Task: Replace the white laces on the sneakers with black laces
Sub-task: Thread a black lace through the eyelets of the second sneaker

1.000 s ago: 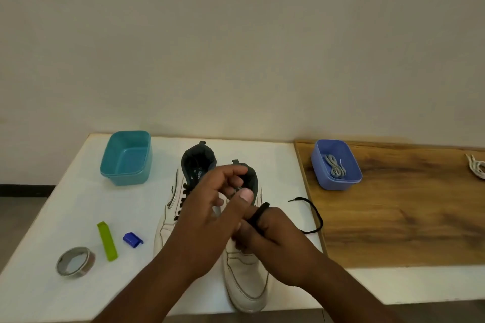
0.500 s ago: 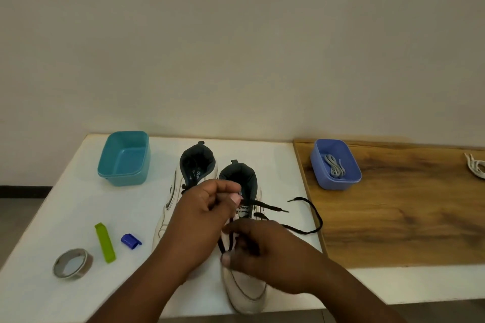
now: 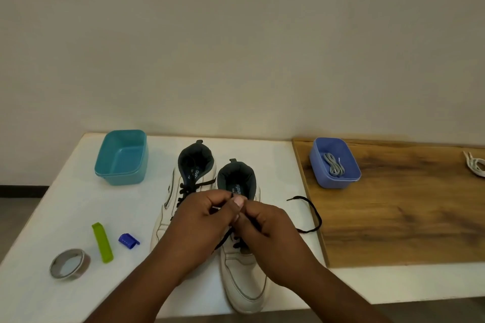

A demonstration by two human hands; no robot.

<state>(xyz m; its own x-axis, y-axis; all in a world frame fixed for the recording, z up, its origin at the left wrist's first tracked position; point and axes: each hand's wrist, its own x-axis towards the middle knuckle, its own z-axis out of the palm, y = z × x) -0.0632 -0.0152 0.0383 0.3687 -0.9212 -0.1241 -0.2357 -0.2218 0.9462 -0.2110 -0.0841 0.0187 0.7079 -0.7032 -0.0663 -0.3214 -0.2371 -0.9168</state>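
Note:
Two white sneakers stand side by side on the white table (image 3: 65,204), toes toward me. The left sneaker (image 3: 168,207) carries black lacing. Over the right sneaker (image 3: 244,278) both hands meet. My left hand (image 3: 199,223) and my right hand (image 3: 265,228) each pinch the black lace (image 3: 312,210) above the tongue. One free end of that lace loops out to the right onto the table's edge by the wooden board. The eyelets under my hands are hidden.
A teal tub (image 3: 120,157) stands at the back left. A blue tub (image 3: 334,162) with grey laces sits on the wooden board (image 3: 406,212). White laces (image 3: 475,165) lie at the far right. A tape roll (image 3: 69,263), green stick (image 3: 102,242) and blue clip (image 3: 128,240) lie at the front left.
Both hands have come together higher over the right sneaker's tongue. The lace end that stuck out to the right of my left hand is now drawn in between my fingers.

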